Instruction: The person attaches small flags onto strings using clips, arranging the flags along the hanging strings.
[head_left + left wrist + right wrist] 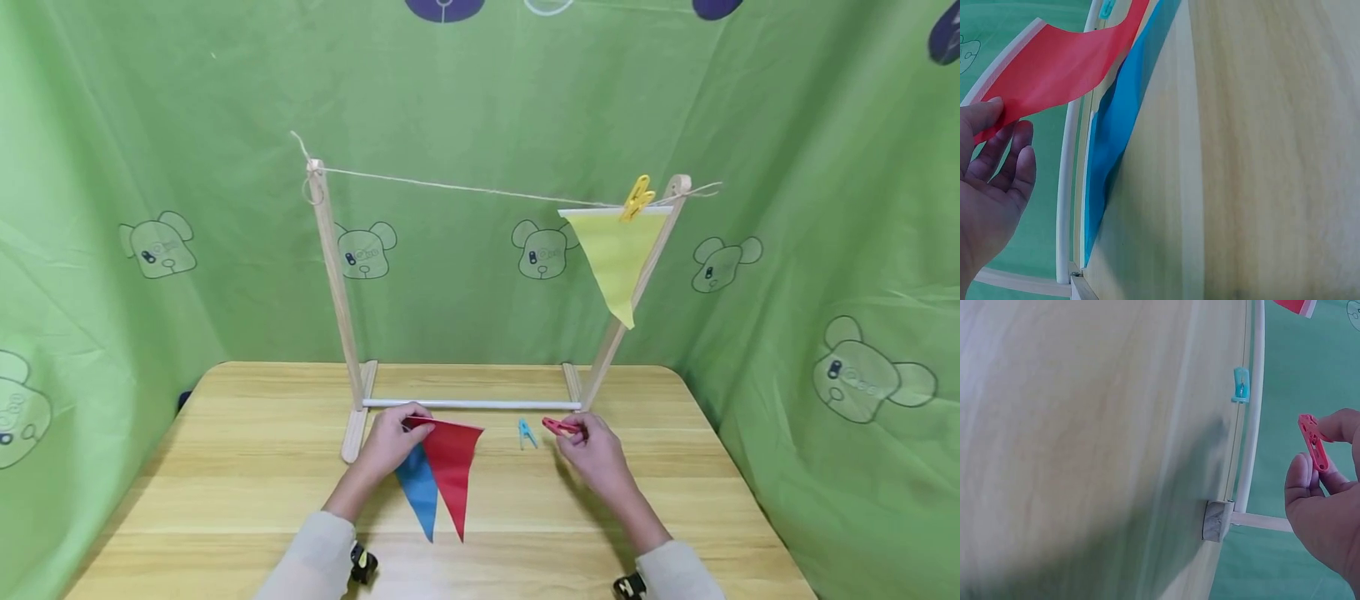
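Observation:
My left hand [392,442] pinches a red triangular pennant [454,458] by the left end of its white top edge. Under it, a blue pennant [1113,137] lies on the table, partly covered in the head view. My right hand [597,454] holds a red clothespin [1314,442] between thumb and fingers, above the table. Between the hands, a light blue clothespin [527,433] rests on the table. From the string [450,187] at the right hangs a yellow pennant [618,250], with a yellow clothespin [637,198] clipped at its top edge.
A wooden frame stands at the back of the table [262,483], with a left post [337,283], a right post [611,342] and a white crossbar [472,404] low between them. Green printed curtains [450,100] surround the table on the back and sides.

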Tool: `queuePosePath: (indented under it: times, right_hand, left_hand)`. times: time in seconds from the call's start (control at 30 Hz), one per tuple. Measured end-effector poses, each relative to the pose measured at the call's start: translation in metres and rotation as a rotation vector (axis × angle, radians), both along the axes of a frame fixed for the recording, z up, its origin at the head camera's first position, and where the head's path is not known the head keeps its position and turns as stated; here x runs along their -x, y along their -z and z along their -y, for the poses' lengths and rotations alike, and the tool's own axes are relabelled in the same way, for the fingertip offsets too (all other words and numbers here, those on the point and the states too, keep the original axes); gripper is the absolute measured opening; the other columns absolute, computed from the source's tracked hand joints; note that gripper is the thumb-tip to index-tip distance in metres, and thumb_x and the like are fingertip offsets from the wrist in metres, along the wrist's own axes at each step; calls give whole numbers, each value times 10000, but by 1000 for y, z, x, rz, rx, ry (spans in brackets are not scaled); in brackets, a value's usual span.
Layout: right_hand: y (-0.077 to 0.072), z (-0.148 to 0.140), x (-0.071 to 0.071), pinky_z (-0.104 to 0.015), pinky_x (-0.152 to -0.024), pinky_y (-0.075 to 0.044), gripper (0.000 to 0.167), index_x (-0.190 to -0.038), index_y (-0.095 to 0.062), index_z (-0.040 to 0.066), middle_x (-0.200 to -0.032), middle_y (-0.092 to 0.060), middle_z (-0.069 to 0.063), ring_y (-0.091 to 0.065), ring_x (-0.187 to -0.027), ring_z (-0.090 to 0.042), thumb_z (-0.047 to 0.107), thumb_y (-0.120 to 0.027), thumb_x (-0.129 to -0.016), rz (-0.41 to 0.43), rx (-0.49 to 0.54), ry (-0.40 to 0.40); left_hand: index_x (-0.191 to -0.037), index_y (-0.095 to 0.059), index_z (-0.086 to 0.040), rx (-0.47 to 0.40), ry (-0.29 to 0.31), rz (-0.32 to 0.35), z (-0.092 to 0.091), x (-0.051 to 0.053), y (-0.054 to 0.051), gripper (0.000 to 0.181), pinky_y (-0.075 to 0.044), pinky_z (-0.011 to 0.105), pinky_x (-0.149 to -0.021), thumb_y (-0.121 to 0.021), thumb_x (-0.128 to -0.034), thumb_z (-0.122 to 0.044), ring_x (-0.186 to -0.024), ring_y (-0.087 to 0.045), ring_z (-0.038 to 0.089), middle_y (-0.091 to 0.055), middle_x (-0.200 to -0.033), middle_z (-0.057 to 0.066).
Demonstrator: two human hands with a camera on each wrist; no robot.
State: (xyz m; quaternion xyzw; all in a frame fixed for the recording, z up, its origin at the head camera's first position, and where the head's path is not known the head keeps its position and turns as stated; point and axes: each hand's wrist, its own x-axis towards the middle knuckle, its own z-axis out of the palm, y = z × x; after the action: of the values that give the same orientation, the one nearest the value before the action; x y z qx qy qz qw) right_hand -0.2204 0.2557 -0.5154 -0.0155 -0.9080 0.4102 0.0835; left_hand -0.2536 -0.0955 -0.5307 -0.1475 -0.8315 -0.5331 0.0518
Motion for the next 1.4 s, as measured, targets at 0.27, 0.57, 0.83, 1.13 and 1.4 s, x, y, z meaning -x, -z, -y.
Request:
queuePosePath:
  times: [0.27, 0.57, 0.83, 1.13, 1.4]
  right_hand:
    - [0, -2, 2, -164, -737, -546, 304, -1204, -655, 21, -1053, -666, -128, -629, -895, -179, 80, -726, -914, -7, 13, 2]
    - [-8, 0, 4, -155, -709, -541, 327, -1239, -638, -2, -1068, -639, -150, -608, -885, -183, 51, -719, -927, -29, 53, 1]
    - [-17, 0, 7, -143, -730, -549, 338, -1239, -639, 4, -1059, -668, -144, -631, -905, -187, 59, -746, -923, -67, 54, -4]
    - [-24, 1, 9, -147, -733, -559, 322, -1227, -646, 10, -1067, -688, -151, -647, -921, -199, 49, -745, -923, -93, 104, 11]
    - [-28, 5, 12, -135, -746, -554, 315, -1228, -663, 21, -1075, -699, -147, -651, -924, -162, 58, -748, -927, -92, 127, 19]
  left_hand:
    - [-984, -765, -134, -25, -6, 16, 0, -1, -1, 82, -553, 228, -697, -764, -926, -76, -798, -623, 139, -731, -916, 23]
    - [-997, -769, -95, -74, -13, 5, -2, -2, -5, 84, -551, 217, -695, -764, -921, -61, -790, -628, 140, -744, -922, 56]
    - [-990, -771, -97, -99, -27, 17, -4, -1, -11, 69, -539, 218, -674, -765, -924, -76, -764, -617, 140, -746, -900, 50]
    - [-1014, -761, -89, -126, -39, 8, -7, -2, -16, 79, -549, 223, -691, -756, -935, -92, -773, -634, 146, -746, -925, 63]
    - [-1049, -767, -101, -125, -49, 5, -7, -3, -21, 107, -560, 223, -741, -754, -943, -115, -838, -650, 151, -755, -973, 63]
